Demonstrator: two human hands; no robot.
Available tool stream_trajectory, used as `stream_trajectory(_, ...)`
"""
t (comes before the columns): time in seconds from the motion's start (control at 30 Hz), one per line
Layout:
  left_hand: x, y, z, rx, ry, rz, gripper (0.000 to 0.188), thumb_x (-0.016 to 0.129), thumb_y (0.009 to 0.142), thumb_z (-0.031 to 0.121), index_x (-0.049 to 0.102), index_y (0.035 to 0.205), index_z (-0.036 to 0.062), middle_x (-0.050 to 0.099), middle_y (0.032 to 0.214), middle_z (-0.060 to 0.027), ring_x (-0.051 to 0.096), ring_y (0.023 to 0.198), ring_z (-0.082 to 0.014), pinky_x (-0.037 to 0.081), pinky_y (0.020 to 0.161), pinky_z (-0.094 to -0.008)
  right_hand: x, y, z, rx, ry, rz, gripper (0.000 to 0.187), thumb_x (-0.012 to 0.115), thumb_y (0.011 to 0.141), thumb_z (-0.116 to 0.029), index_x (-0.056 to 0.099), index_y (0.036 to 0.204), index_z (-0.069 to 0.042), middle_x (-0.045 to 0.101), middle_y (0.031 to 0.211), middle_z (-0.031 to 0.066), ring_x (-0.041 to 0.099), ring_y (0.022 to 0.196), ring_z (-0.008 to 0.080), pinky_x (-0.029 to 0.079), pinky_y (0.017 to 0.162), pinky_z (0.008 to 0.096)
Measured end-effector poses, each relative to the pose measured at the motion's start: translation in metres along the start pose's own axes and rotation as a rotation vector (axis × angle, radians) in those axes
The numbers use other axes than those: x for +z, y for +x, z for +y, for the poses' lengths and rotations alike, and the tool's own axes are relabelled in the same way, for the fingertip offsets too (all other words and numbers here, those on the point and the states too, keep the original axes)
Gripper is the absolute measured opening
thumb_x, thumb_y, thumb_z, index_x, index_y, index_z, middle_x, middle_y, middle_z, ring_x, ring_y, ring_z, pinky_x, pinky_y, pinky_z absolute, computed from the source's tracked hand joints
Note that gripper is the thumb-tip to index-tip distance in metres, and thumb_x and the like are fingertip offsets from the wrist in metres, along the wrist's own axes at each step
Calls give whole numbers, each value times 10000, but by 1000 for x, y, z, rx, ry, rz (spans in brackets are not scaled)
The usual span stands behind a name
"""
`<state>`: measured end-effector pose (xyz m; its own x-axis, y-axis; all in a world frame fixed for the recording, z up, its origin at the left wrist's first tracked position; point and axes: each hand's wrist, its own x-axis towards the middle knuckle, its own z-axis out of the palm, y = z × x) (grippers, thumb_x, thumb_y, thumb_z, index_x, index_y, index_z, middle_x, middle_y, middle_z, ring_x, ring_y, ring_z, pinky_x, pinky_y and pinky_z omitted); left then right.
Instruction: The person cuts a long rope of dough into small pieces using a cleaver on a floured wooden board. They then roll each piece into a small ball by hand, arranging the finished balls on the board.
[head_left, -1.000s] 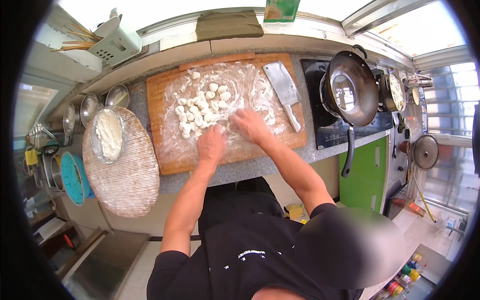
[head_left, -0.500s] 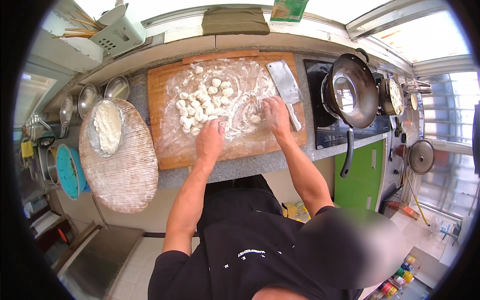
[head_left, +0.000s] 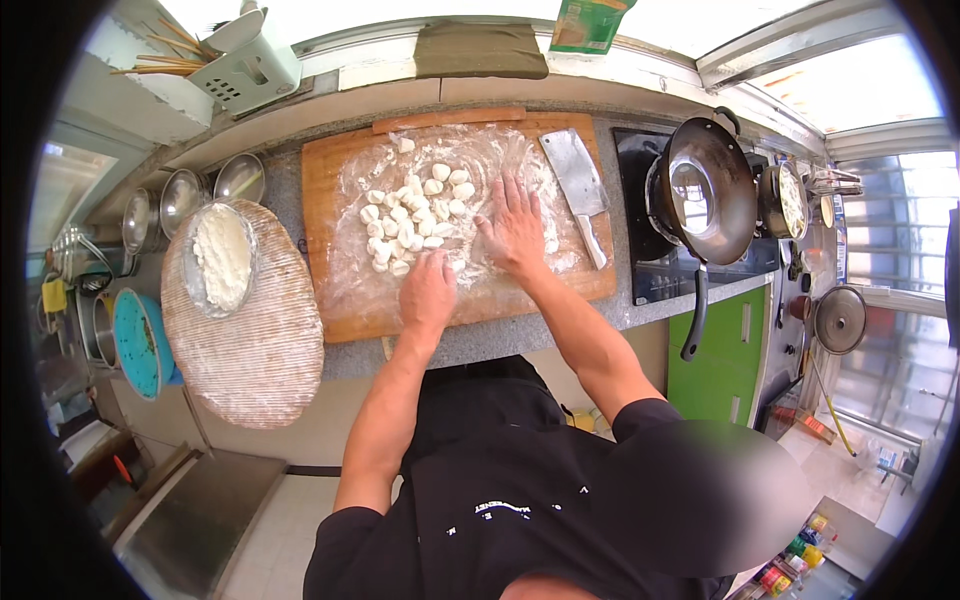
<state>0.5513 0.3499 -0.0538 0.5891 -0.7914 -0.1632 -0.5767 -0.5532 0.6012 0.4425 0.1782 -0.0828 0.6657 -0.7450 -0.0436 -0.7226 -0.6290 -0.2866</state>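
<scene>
A heap of small white dough pieces lies on the floured wooden board. My left hand is at the heap's near edge, fingers curled together; whatever is under its fingertips is hidden. One dough piece shows right beside those fingertips. Flat on the flour to the right of the heap rests my right hand, fingers stretched forward and thumb out to the left. Its palm hides what lies below. A cleaver lies right of that hand, its handle toward me.
On the left, a bowl of flour sits on a round ridged tray, with a turquoise basin beyond. At right a wok stands on the black stove, its handle over the counter edge. A rolling pin lies along the board's far edge.
My right hand has moved left and forward, from curled fingers to lying flat. It now covers the spot where a single dough piece lay. My left hand has stayed near the heap.
</scene>
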Motion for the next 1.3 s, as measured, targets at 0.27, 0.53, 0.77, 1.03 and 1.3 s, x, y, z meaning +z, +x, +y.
stream_trajectory(0.27, 12, -1, 7, 87, -23, -73, 288, 729, 971, 170, 678, 1223, 39, 675, 1183, -192, 685, 1088, -415, 567, 907, -507, -10, -26, 59, 190, 628, 342, 396, 646, 1053, -222, 669, 1386, -9, 633, 1412, 224, 594, 1316, 384, 468, 1131, 444)
stream_trajectory(0.53, 47, 55, 29, 146, -224, -11, 217, 731, 971, 151, 692, 1116, -5, 725, 951, -191, 704, 940, -405, 553, 860, -488, -3, -91, 8, 11, 486, 110, 226, 703, 964, -84, 739, 1174, -10, 712, 1085, 191, 695, 984, 347, 570, 880, 438)
stream_trajectory(0.77, 32, 21, 38, 80, -128, -7, 303, 739, 975, 196, 718, 1233, 40, 687, 1120, -166, 694, 1055, -356, 567, 915, -447, -15, -60, 15, 218, 585, 282, 231, 728, 949, -95, 727, 1166, -17, 680, 1061, 174, 687, 966, 372, 561, 858, 460)
stream_trajectory(1.03, 27, 0, 27, 151, 42, -97, 322, 780, 944, 203, 716, 1224, 57, 644, 1188, -140, 673, 1107, -376, 564, 935, -467, -30, -36, 28, -165, 246, -93, 296, 720, 924, -166, 733, 1182, -21, 674, 1175, 198, 661, 1119, 408, 552, 953, 461)
stream_trajectory(1.3, 29, -1, 12, 108, -17, 42, 289, 700, 992, 184, 710, 1248, 50, 658, 1219, -163, 688, 1077, -382, 566, 915, -479, -15, -15, 44, 88, 356, 169, 526, 609, 1055, -356, 603, 1468, -30, 533, 1569, 239, 476, 1478, 410, 359, 1241, 516)
